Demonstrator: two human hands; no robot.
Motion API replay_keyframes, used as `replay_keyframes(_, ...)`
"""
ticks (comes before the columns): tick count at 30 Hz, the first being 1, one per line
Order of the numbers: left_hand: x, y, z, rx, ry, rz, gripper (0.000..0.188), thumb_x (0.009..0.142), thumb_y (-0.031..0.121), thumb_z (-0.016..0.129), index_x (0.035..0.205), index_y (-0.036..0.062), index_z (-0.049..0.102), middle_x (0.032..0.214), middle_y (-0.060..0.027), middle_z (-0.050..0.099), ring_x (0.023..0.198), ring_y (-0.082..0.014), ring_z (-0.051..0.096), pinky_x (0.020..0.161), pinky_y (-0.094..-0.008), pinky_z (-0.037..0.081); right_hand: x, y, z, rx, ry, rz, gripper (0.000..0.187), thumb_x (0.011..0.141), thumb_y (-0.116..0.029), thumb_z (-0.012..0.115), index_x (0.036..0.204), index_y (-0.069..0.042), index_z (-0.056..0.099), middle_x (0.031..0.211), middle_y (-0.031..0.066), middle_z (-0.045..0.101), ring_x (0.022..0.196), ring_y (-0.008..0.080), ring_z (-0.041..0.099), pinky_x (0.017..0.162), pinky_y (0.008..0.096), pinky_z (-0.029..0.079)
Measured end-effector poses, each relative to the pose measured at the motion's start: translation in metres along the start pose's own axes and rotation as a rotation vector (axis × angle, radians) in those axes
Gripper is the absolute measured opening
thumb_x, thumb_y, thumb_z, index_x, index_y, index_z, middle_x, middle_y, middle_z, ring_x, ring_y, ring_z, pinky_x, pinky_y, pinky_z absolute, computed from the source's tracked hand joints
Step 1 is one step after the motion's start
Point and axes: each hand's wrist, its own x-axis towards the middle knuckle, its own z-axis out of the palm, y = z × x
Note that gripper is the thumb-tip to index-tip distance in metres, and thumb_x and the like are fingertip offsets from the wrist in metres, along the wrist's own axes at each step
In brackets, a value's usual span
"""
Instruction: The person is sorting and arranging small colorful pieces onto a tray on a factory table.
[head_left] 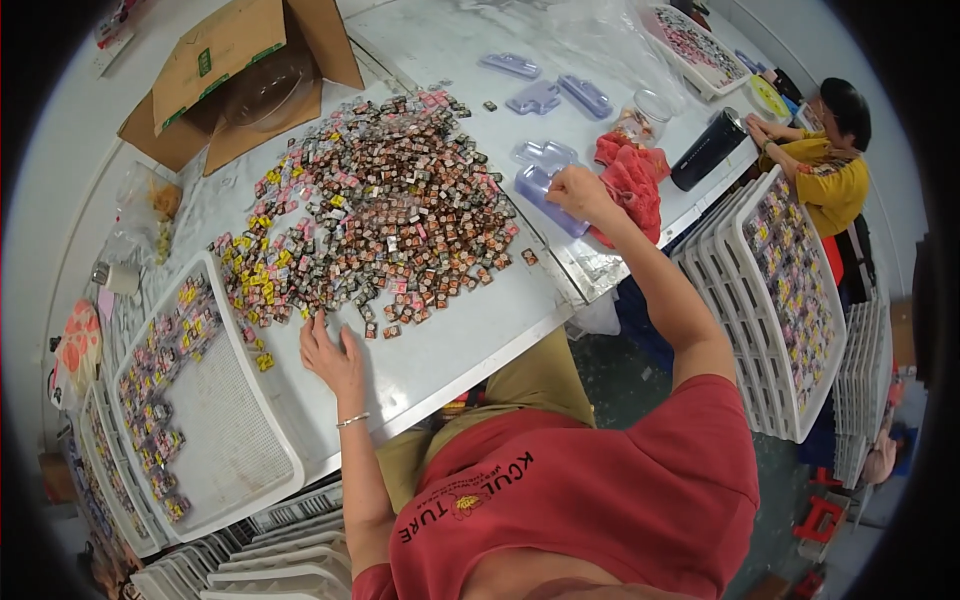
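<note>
Faced a white table (480, 332), running to a seam and on to more tabletop at the right. Had a stack of white trays (735, 300) close by on the right, loaded on top with small items, and a co-worker (840, 190) in yellow farther off beyond it. Saw a heap of small pieces (400, 200), brown, pink, black and yellow, sprawled across the middle, lying between the left hand (330, 355) and an open carton (225, 60) at the far side. Had a mesh tray (225, 420) at the left, just beside the heap, lined with pieces along its left and far sides and bare elsewhere. Found a red cloth (632, 180) crowding the right hand (580, 195), with a dark bottle (710, 150) past it and several purple holders (585, 95) spread farther up. Rested the left hand, fingers slightly parted and loosely bent, at the near edge of the heap, thumb held apart; could not tell of any piece between them. Curled the right hand, fingers together, over the nearest purple holder (535, 188); could not tell of anything pinched there.
</note>
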Motion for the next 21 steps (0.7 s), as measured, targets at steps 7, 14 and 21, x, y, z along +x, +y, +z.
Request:
replay_keyframes(7,0.001,0.002,-0.001,-0.034,-0.008,-0.004,0.046,0.081,0.022,0.059,0.125,0.0115,0.051,0.126,-0.0105,0.047,0.119,-0.0278,0.042,0.102,-0.0428,0.024,0.001,-0.001,0.007,-0.285,0.296,-0.075,0.018,0.082,-0.014,0.05,0.08,-0.001,0.062,0.081,0.0212,0.063,0.076,0.0404,0.062,0.068,0.05,0.049)
replay_keyframes(14,0.001,0.003,-0.005,-0.063,0.019,-0.014,0.044,0.08,0.02,0.059,0.122,0.0087,0.053,0.122,-0.012,0.047,0.116,-0.0286,0.043,0.102,-0.045,0.024,0.022,0.005,-0.029,-0.163,0.478,-0.046,0.021,0.083,-0.019,0.057,0.081,0.001,0.061,0.075,0.0197,0.062,0.073,0.0377,0.061,0.064,0.0448,0.047)
replay_keyframes(21,0.001,0.005,-0.004,-0.118,0.018,-0.024,0.043,0.081,0.019,0.059,0.122,0.0082,0.053,0.123,-0.0123,0.048,0.117,-0.0289,0.043,0.102,-0.0449,0.024,0.021,0.019,-0.036,0.003,0.592,-0.046,0.02,0.081,-0.018,0.062,0.083,0.001,0.062,0.067,0.018,0.061,0.064,0.034,0.06,0.059,0.0406,0.045)
